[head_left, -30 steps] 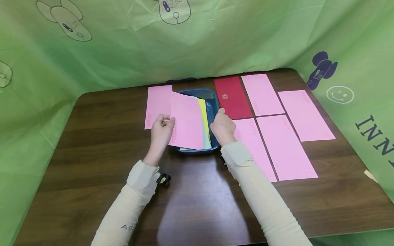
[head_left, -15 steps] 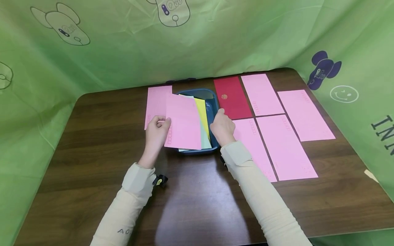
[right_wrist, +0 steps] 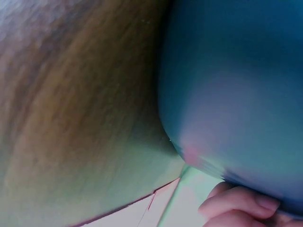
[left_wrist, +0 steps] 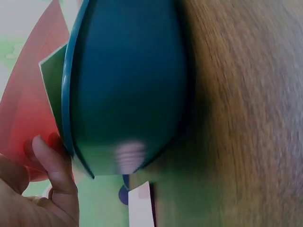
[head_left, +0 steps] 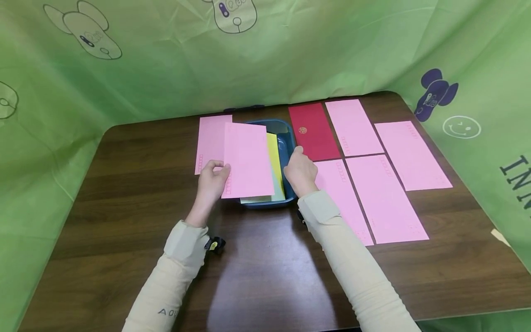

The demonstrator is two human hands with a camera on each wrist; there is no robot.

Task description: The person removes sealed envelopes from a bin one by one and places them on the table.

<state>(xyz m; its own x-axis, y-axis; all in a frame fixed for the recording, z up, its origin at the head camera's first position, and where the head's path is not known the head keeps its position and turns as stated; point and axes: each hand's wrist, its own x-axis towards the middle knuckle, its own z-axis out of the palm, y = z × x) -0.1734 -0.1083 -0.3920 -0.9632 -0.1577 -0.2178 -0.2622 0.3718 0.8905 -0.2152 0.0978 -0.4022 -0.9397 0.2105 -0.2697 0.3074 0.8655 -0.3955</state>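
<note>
My left hand (head_left: 210, 180) pinches the left edge of a pink envelope (head_left: 249, 159), with the thumb on its face. The envelope is held over a blue plastic tub (head_left: 265, 205) and hides much of its contents. Yellow (head_left: 274, 154) and pale green envelopes (head_left: 278, 191) show in the tub past its right edge. In the left wrist view, the held envelope (left_wrist: 28, 104) glows reddish beside the tub's outer wall (left_wrist: 128, 85). My right hand (head_left: 300, 171) grips the tub's right rim, its fingers (right_wrist: 236, 201) curled under the edge in the right wrist view.
A pink envelope (head_left: 213, 138) lies left of the tub, partly behind the held one. On the right lie a red envelope (head_left: 314, 131) with a gold emblem and several pink envelopes (head_left: 383, 198). Green printed cloth (head_left: 265, 60) hangs behind the brown wooden table (head_left: 124, 207).
My left hand has shifted slightly left and down with the pink envelope. The envelope first dipped, then rose a little, and now covers more of the yellow one. My right hand has stayed put.
</note>
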